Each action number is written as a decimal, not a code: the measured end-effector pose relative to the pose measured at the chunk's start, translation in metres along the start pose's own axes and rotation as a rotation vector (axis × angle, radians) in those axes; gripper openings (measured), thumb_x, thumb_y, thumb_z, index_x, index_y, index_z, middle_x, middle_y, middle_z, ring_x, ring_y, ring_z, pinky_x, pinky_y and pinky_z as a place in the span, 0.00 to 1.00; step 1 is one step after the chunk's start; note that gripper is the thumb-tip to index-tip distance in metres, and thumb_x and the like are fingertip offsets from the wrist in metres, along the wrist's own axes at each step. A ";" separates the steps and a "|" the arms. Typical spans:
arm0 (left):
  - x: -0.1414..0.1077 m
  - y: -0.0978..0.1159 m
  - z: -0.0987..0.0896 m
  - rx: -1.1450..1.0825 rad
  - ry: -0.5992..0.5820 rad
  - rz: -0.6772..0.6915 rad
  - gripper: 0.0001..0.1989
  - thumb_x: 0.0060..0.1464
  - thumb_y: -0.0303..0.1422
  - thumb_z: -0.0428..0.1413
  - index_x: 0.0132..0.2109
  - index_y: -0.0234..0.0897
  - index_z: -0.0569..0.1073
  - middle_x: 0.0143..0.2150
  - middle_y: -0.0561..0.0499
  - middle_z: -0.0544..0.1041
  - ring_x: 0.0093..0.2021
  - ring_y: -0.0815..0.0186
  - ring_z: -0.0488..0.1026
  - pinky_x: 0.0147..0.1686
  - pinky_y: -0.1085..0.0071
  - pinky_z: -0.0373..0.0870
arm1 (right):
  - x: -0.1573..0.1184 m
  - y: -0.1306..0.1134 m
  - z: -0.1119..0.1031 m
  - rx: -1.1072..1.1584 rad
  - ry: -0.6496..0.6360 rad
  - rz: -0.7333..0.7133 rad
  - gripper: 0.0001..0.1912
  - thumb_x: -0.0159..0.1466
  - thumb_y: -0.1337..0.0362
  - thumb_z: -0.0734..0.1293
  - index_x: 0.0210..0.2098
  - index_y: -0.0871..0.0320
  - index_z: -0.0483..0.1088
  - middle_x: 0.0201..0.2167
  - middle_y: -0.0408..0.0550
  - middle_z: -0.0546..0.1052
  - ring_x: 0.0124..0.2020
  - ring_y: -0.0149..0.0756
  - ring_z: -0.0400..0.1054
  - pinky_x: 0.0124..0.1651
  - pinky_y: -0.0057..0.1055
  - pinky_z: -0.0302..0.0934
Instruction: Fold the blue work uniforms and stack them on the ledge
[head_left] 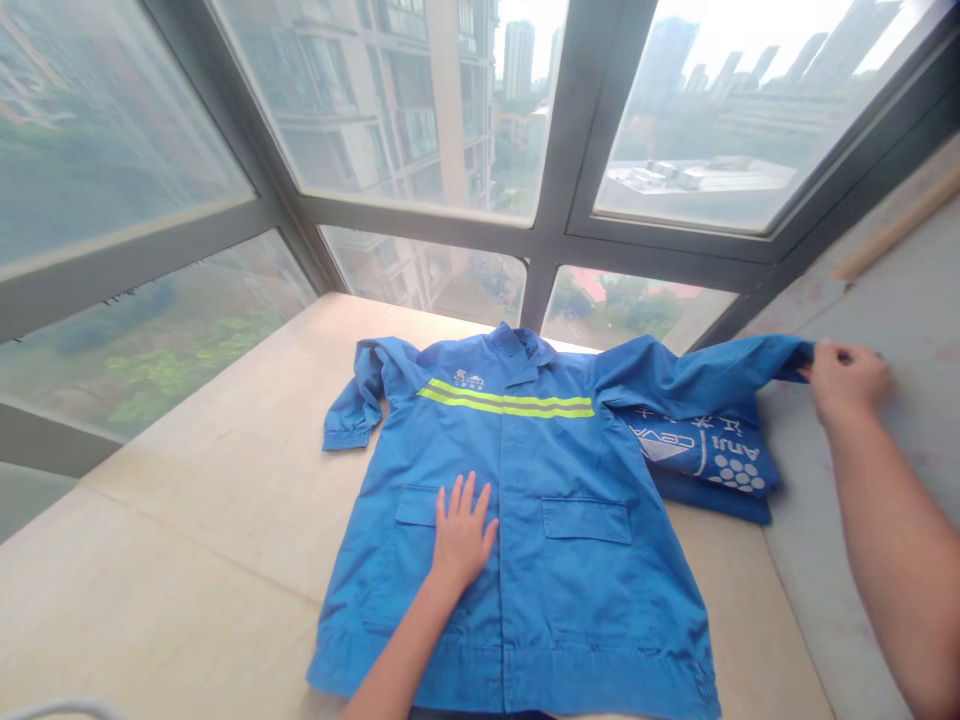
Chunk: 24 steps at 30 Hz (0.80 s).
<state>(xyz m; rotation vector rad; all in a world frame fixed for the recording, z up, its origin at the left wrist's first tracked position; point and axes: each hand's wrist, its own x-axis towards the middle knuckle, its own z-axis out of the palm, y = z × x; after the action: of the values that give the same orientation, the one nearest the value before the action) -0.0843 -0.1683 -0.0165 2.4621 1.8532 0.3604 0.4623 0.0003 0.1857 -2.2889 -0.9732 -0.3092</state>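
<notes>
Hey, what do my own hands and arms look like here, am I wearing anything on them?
Your left hand and right hand are bare, without gloves. No sleeve, watch or bracelet shows on the left forearm or right forearm. The right hand is blurred, so I can't rule out a ring there.

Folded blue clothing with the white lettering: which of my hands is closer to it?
Right. Your right hand holds the jacket's sleeve end, just beyond the folded clothing's right side; your left hand lies on the jacket front, well to its left.
</notes>
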 end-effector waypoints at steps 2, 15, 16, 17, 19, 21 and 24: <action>-0.005 0.002 0.012 -0.008 -0.015 0.038 0.28 0.62 0.36 0.50 0.68 0.43 0.63 0.73 0.42 0.57 0.71 0.48 0.53 0.67 0.43 0.48 | 0.022 -0.028 -0.011 -0.009 0.092 -0.118 0.14 0.67 0.65 0.66 0.47 0.69 0.76 0.40 0.69 0.77 0.40 0.41 0.70 0.40 0.39 0.56; -0.007 -0.003 0.020 -0.011 0.044 0.048 0.27 0.62 0.37 0.51 0.67 0.45 0.66 0.71 0.45 0.60 0.71 0.50 0.55 0.68 0.46 0.48 | -0.015 -0.153 -0.048 0.564 0.088 -0.674 0.22 0.61 0.76 0.69 0.55 0.66 0.70 0.42 0.56 0.79 0.38 0.30 0.74 0.38 0.24 0.64; -0.007 -0.003 0.020 -0.013 0.042 0.045 0.26 0.62 0.38 0.51 0.67 0.45 0.66 0.71 0.45 0.60 0.70 0.50 0.55 0.67 0.46 0.49 | -0.021 -0.153 -0.044 0.573 0.056 -0.660 0.17 0.62 0.75 0.69 0.51 0.66 0.73 0.41 0.56 0.80 0.39 0.30 0.74 0.39 0.24 0.64; -0.007 -0.003 0.019 -0.013 0.040 0.044 0.26 0.62 0.37 0.51 0.67 0.45 0.66 0.71 0.45 0.60 0.70 0.50 0.55 0.67 0.46 0.49 | -0.024 -0.152 -0.041 0.582 0.031 -0.629 0.14 0.62 0.74 0.69 0.48 0.66 0.75 0.41 0.56 0.80 0.39 0.29 0.74 0.39 0.24 0.64; -0.007 -0.003 0.019 -0.008 0.038 0.051 0.26 0.62 0.37 0.51 0.67 0.44 0.66 0.71 0.44 0.60 0.70 0.49 0.55 0.67 0.45 0.50 | -0.021 -0.147 -0.036 0.566 0.009 -0.527 0.13 0.62 0.72 0.69 0.47 0.67 0.76 0.40 0.57 0.81 0.36 0.28 0.74 0.36 0.23 0.63; -0.007 -0.004 0.019 -0.001 0.034 0.062 0.26 0.63 0.36 0.50 0.67 0.44 0.65 0.72 0.44 0.59 0.71 0.49 0.55 0.67 0.45 0.50 | -0.007 -0.140 -0.033 0.474 0.034 -0.397 0.14 0.61 0.70 0.71 0.46 0.68 0.77 0.39 0.59 0.81 0.34 0.27 0.72 0.34 0.24 0.61; -0.007 -0.005 0.020 -0.001 0.027 0.062 0.26 0.63 0.36 0.50 0.67 0.44 0.65 0.72 0.43 0.59 0.70 0.49 0.55 0.67 0.44 0.51 | 0.026 -0.132 -0.030 0.348 0.094 -0.243 0.17 0.60 0.62 0.72 0.44 0.70 0.78 0.37 0.62 0.81 0.31 0.26 0.70 0.32 0.26 0.57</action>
<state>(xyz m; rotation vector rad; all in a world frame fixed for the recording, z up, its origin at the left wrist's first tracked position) -0.0866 -0.1713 -0.0375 2.5308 1.7895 0.3998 0.3875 0.0668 0.2804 -1.8314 -1.1589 -0.3167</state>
